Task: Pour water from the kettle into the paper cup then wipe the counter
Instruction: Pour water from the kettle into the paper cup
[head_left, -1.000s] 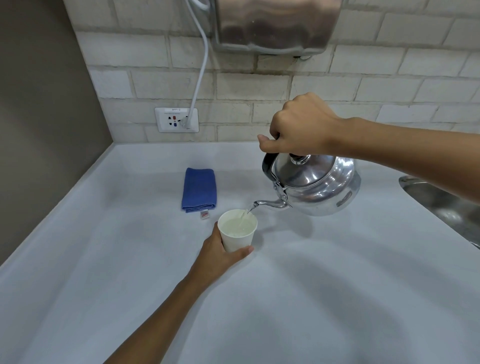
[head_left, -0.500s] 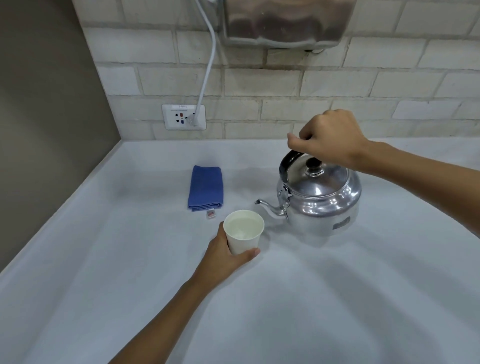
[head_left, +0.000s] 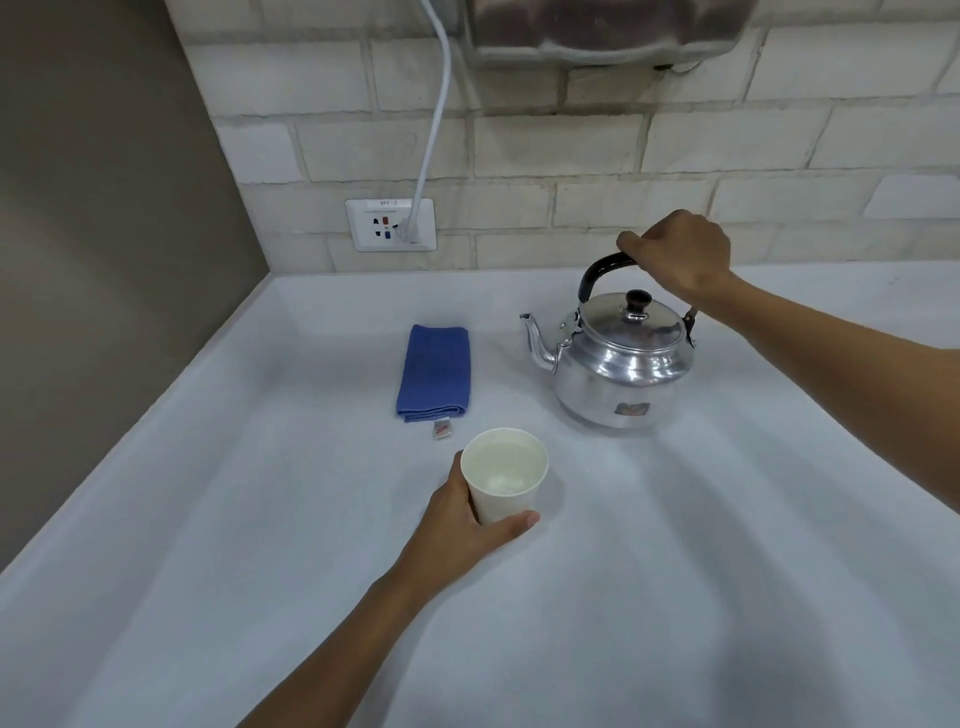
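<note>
A shiny metal kettle (head_left: 621, 374) stands upright on the white counter (head_left: 675, 571), spout pointing left. My right hand (head_left: 680, 257) is closed around its black handle from above. A white paper cup (head_left: 504, 475) holding water stands in front of the kettle, to its left. My left hand (head_left: 462, 525) wraps around the cup's left side and base. A folded blue cloth (head_left: 435, 371) lies flat behind the cup, left of the kettle, touched by neither hand.
A brick wall runs along the back with a power socket (head_left: 390, 224) and a white cable (head_left: 435, 130) plugged in. A steel appliance (head_left: 602, 26) hangs above. A brown wall (head_left: 93, 234) bounds the counter's left side.
The kettle went from tilted and pouring into the cup to upright, and was set down on the counter farther back. My left hand has kept its hold on the cup.
</note>
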